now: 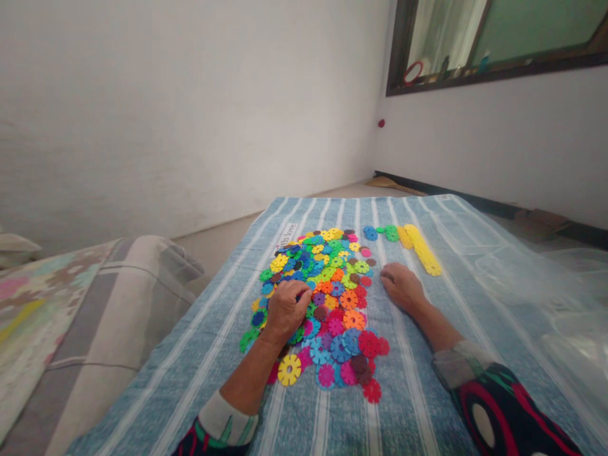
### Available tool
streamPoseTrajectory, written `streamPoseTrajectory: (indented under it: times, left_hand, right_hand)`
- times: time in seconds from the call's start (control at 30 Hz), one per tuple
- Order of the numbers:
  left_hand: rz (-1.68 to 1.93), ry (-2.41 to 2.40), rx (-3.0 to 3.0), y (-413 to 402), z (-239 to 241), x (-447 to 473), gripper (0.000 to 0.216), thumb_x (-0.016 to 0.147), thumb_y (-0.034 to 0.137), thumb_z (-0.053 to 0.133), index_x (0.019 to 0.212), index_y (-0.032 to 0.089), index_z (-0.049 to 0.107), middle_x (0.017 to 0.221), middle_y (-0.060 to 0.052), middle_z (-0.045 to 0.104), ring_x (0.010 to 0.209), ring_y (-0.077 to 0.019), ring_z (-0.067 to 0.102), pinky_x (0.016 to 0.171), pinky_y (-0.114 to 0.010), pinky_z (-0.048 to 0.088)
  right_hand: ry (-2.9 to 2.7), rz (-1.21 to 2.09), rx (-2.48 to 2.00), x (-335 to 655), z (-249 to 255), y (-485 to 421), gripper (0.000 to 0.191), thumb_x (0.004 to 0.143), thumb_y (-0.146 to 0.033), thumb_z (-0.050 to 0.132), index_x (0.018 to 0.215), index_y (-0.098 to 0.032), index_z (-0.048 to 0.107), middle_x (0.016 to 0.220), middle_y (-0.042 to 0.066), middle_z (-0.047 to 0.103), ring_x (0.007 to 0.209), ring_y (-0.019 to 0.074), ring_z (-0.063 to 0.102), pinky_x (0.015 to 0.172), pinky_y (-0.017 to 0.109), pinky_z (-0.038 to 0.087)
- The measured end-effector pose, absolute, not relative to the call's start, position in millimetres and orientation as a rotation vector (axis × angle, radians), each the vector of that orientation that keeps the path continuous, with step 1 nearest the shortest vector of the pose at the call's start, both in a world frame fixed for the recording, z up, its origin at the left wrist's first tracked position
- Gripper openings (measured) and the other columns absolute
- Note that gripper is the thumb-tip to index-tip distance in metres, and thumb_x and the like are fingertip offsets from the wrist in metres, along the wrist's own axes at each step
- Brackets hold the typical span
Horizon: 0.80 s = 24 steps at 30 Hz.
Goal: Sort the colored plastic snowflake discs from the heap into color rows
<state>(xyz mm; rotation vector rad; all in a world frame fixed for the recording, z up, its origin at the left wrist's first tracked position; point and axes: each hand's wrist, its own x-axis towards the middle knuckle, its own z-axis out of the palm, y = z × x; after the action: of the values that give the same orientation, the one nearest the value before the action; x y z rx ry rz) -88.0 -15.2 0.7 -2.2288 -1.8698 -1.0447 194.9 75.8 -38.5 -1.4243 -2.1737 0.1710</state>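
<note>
A pile of flat, colourful plastic snowflake discs [332, 297] lies spread on a blue striped cloth [441, 215]. My left hand [286, 310] rests on the left side of the pile with its fingers curled down into the discs; what they grip is hidden. Just right of the pile, my right hand [401, 286] lies on the cloth with its fingers bent under. Beyond it lies a row of joined yellow discs [422, 251], with green discs [391, 233] and a blue disc [370, 233] at its far end.
A rolled grey and patterned blanket [109, 316] lies at the left. Clear plastic sheeting [536, 278] covers the right side. White walls rise behind, with a dark-framed window [494, 44] at the upper right and bare floor [223, 237] beyond the cloth.
</note>
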Motion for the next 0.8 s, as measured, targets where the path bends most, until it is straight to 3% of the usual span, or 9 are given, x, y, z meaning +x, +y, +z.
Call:
streamPoseTrajectory:
  times: [0.8]
  left_hand:
    - [-1.045,-1.855,-2.249,-13.3,2.2,-84.9,0.017,0.081,0.024,0.051,0.069,0.02,0.063,0.076,-0.003,0.069,0.075,-0.0166,0.059,0.074,-0.032,0.045]
  right_hand:
    - [-2.174,0.163,-1.432,194.5,-38.7,76.2,0.016,0.08,-0.018,0.049,0.08,-0.019,0.065,0.092,0.005,0.063,0.089,0.0173,0.054,0.08,0.026,0.038]
